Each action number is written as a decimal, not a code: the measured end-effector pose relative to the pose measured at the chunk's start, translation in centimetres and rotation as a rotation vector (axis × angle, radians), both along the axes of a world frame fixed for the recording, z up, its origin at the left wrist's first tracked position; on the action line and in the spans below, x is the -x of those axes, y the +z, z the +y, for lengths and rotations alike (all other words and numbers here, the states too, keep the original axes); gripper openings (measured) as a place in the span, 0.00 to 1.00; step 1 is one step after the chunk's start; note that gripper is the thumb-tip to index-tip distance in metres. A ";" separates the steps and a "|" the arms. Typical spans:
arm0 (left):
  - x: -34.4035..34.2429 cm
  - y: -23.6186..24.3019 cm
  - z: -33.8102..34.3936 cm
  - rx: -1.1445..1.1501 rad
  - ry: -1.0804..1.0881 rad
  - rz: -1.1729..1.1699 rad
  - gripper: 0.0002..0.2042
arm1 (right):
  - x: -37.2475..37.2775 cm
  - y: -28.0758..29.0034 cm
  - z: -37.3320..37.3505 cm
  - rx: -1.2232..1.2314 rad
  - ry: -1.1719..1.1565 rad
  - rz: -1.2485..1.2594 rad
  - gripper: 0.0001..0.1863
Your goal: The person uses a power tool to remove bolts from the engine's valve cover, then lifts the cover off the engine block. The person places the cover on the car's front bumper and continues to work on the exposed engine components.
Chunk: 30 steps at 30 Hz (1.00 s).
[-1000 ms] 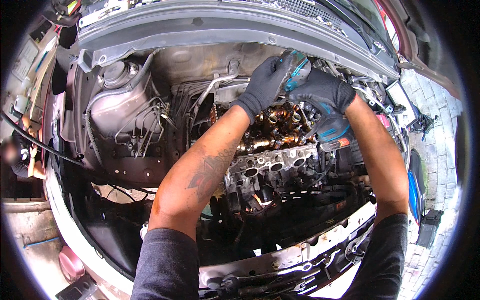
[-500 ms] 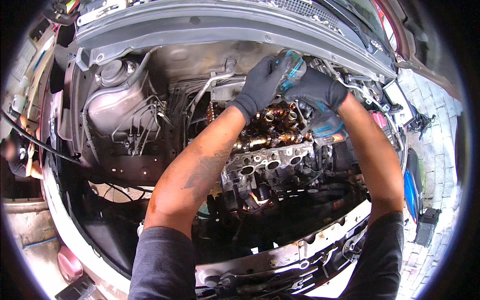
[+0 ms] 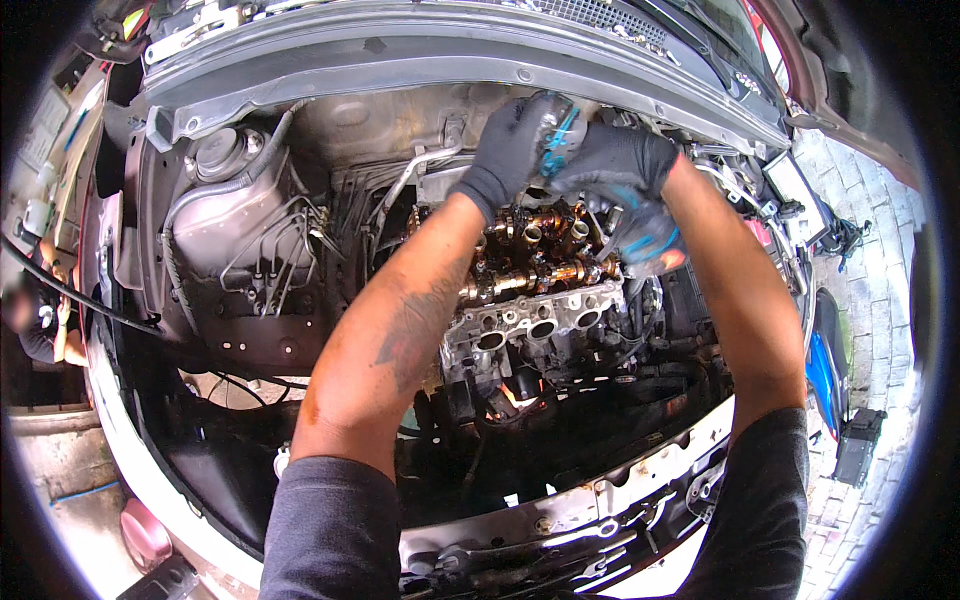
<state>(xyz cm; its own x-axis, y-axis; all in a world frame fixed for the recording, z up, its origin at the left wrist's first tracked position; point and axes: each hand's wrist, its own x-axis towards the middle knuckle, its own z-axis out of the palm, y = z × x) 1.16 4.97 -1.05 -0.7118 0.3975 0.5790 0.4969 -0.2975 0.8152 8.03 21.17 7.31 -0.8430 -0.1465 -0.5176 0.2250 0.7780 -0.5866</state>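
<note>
Both hands wear black gloves above an opened engine in a car bay. My left hand [image 3: 505, 145] is closed on a black-and-teal tool [image 3: 557, 135]. My right hand [image 3: 620, 155] is closed against the same tool from the right, its fingertips partly hidden. Below that hand is another black-and-teal section [image 3: 645, 240] with an orange label; I cannot tell whether it joins the upper one. Underneath lie the oily camshafts [image 3: 530, 275] on the silver cylinder head [image 3: 555, 315], partly hidden by my left forearm.
A strut tower [image 3: 225, 160] with pipes sits left. The cowl [image 3: 420, 60] spans the back, the pale front panel [image 3: 640, 470] the near side. A raised hood [image 3: 840, 70] is at upper right. Another person [image 3: 40, 330] is at the left rim. A black case [image 3: 858, 445] stands on paving at right.
My hands and the black-and-teal tool have shifted a little up and leftward in the picture, and the labelled lower section has risen slightly. Both hands keep their closed grip.
</note>
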 end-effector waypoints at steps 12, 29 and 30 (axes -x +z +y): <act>0.2 0.8 0.1 0.075 -0.124 -0.232 0.21 | -2.5 -1.2 -2.9 0.345 -0.363 -0.010 0.16; 0.5 -1.5 1.2 0.107 0.007 0.013 0.16 | 0.0 -3.3 0.6 -0.064 -0.068 0.214 0.15; 0.8 -1.9 1.5 0.071 0.006 0.037 0.17 | -0.2 -2.8 -0.1 -0.035 -0.111 0.179 0.14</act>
<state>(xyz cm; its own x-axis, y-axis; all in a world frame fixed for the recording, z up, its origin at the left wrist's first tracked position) 0.36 6.45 -2.96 -0.6929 0.4346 0.5753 0.5286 -0.2364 0.8153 8.28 21.11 4.51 -0.9317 -0.0319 -0.3617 0.2056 0.7747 -0.5979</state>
